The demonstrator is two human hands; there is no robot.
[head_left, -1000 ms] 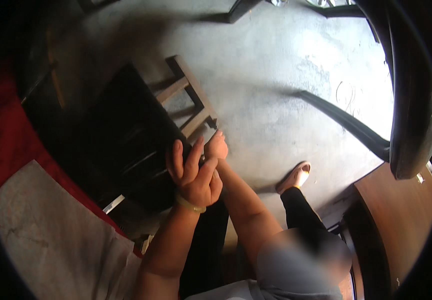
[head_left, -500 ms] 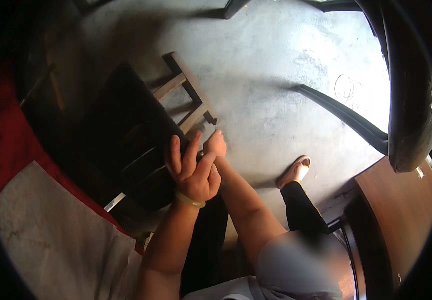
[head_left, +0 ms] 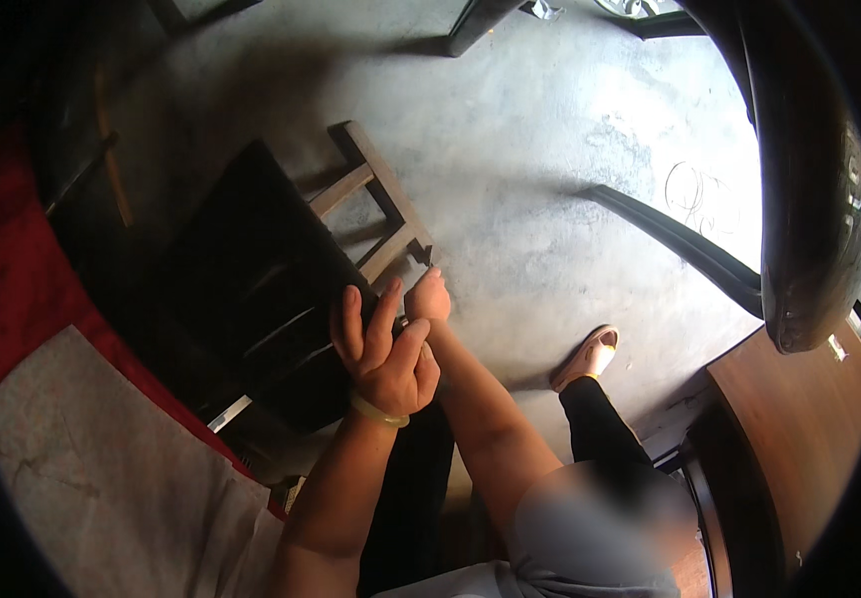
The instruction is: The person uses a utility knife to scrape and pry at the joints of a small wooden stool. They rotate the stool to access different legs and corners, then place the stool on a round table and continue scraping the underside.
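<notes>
A wooden stool or chair with a black padded part [head_left: 241, 249] lies tipped over, its bare wooden legs and rungs [head_left: 390, 219] pointing away from me. My left hand [head_left: 380, 359], with a pale bracelet on the wrist, is at the pad’s near edge; its outer fingers stretch out while thumb and forefinger come together on something small, mostly hidden. Just beyond it, my right hand [head_left: 428, 297] is closed beside the lower end of the wooden frame, around something too small and hidden to name. My right forearm passes behind my left hand.
Red cloth [head_left: 16, 254] and a pale sheet [head_left: 91, 448] lie at left. A black chair [head_left: 814, 249] with a long leg [head_left: 670, 239] stands at right, above a wooden surface [head_left: 789, 419]. A sandalled foot [head_left: 590, 354] rests on the grey floor [head_left: 510, 159].
The view shifts slightly, so the stool and floor sit a little lower than half a second ago. Both hands keep nearly the same grip and place.
</notes>
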